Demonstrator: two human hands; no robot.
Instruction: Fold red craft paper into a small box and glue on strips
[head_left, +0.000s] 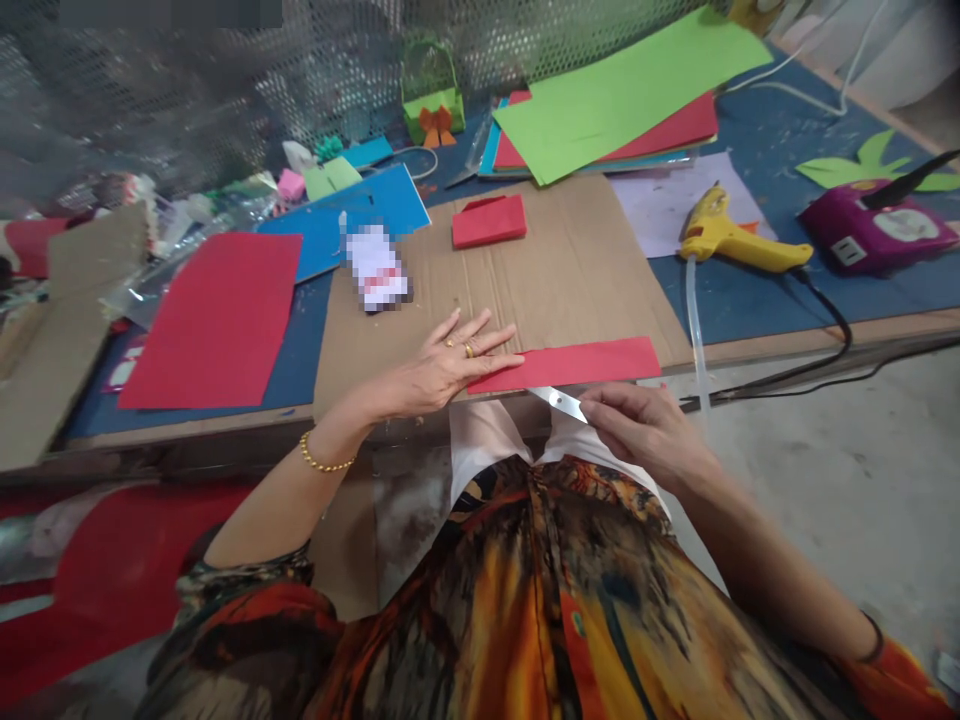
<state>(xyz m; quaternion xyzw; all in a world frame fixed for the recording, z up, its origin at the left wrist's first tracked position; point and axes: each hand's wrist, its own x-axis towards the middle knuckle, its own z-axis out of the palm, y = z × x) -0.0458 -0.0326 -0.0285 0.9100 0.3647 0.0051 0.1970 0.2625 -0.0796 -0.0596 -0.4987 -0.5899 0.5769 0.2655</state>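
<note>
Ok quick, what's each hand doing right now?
Left hand: open, laid over one end of the red strip.
Right hand: closed, holding a metal blade.

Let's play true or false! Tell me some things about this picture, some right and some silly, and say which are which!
1. The left hand rests on one end of the red strip. True.
2. The yellow glue gun lies to the right of the cardboard. True.
3. The right hand holds the glue gun. False: it holds a silvery blade.
4. The little basket with the orange bow is purple. False: it is green.
5. A gold bracelet is on the left arm. True.
</note>
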